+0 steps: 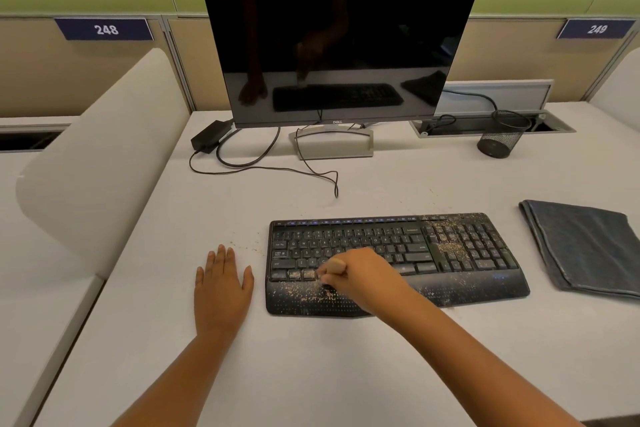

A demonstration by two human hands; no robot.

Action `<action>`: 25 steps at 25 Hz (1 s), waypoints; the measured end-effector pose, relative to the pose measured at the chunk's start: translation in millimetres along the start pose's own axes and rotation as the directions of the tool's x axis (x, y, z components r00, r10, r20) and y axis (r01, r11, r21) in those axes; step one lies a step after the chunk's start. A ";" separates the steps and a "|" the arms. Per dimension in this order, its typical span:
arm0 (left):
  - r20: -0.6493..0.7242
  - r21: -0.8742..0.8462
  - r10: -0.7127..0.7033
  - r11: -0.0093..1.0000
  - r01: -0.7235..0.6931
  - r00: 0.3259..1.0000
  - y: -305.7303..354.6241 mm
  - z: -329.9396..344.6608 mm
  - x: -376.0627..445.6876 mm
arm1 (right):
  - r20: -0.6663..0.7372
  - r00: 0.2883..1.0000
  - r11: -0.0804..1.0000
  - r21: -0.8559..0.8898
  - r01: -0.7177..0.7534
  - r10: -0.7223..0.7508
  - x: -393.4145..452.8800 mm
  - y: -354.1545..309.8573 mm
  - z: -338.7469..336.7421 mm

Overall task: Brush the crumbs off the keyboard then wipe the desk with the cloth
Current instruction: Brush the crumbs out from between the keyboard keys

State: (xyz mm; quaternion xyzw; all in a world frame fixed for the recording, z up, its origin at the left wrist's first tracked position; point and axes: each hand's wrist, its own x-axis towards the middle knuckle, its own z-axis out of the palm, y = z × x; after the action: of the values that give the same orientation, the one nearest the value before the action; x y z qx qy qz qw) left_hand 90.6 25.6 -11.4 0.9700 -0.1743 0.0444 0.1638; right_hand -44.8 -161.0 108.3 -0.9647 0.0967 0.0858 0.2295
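Observation:
A black keyboard [394, 253] with a wrist rest lies on the white desk [311, 374]. Pale crumbs [450, 246] cover its number pad, and more crumbs are strewn over the wrist rest at the lower left. My right hand [360, 274] grips a small brush with a wooden handle [334, 266], its bristles down on the wrist rest near the bottom key row. My left hand [221, 284] rests flat on the desk, fingers straight, just left of the keyboard. A folded dark grey cloth [585, 246] lies to the right of the keyboard.
A dark monitor [339, 45] on a stand sits behind the keyboard, with a power brick [209, 137] and loose cables [263, 166] at its left. A black mesh pen cup [498, 135] stands back right. A white divider [97, 156] borders the desk's left side.

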 end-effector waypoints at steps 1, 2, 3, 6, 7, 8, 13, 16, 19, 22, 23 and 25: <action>0.001 0.000 -0.001 1.000 0.001 1.000 0.1 -0.3 -0.3 | -0.008 1.000 0.998 0.070 -0.003 0.003 0.6 -0.1 -0.7; 0.002 0.000 -0.001 1.000 0.001 1.000 0.6 -0.5 -0.7 | -0.025 1.000 0.993 0.121 -0.002 0.005 3.0 -0.2 -3.9; 0.000 -0.002 0.001 1.000 -0.001 1.000 0.9 -0.5 -1.0 | -0.047 0.999 0.988 0.152 0.000 0.007 5.3 0.1 -6.4; -0.006 -0.002 -0.001 1.000 0.001 1.000 0.6 0.3 -0.6 | -0.057 0.998 0.984 0.175 0.019 -0.009 11.4 -2.5 -8.3; -0.004 0.000 -0.003 1.000 0.003 1.000 0.4 0.9 -0.4 | -0.027 0.999 0.989 0.144 0.032 -0.028 12.8 -4.7 -5.9; -0.004 0.005 -0.006 1.000 0.006 1.000 0.2 1.1 -0.3 | 0.006 0.999 0.990 0.132 0.041 -0.042 13.2 -7.3 -2.6; -0.004 0.013 -0.012 1.000 0.012 1.000 1.7 0.8 -1.1 | -0.124 0.992 0.939 0.345 0.007 0.038 18.0 -20.1 2.0; -0.006 0.024 -0.014 1.000 0.014 1.000 0.5 1.7 -0.8 | -0.146 0.980 0.791 0.612 -0.020 0.137 32.0 -40.0 14.8; 0.005 0.043 -0.010 0.999 0.010 1.000 0.5 1.4 -0.8 | -0.104 0.976 0.742 0.666 -0.074 0.192 42.8 -52.3 28.5; 0.021 0.034 -0.017 0.999 0.016 1.000 0.6 1.8 -0.2 | -0.114 0.963 0.823 0.550 -0.143 0.244 38.5 -40.5 26.9; 0.018 0.029 -0.012 1.000 0.012 1.000 0.6 2.0 0.1 | -0.116 0.962 0.852 0.499 -0.157 0.246 35.9 -36.2 23.8; 0.013 0.023 -0.007 1.000 0.007 1.000 0.6 2.0 0.1 | -0.132 0.966 0.883 0.446 -0.143 0.223 33.2 -33.3 13.3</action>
State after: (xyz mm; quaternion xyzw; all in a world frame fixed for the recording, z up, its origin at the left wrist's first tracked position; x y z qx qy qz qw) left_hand 90.5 24.4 -13.1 0.9726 -0.1713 0.0394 0.1519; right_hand -6.9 -130.6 103.8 -0.8797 0.2247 -0.0037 0.4191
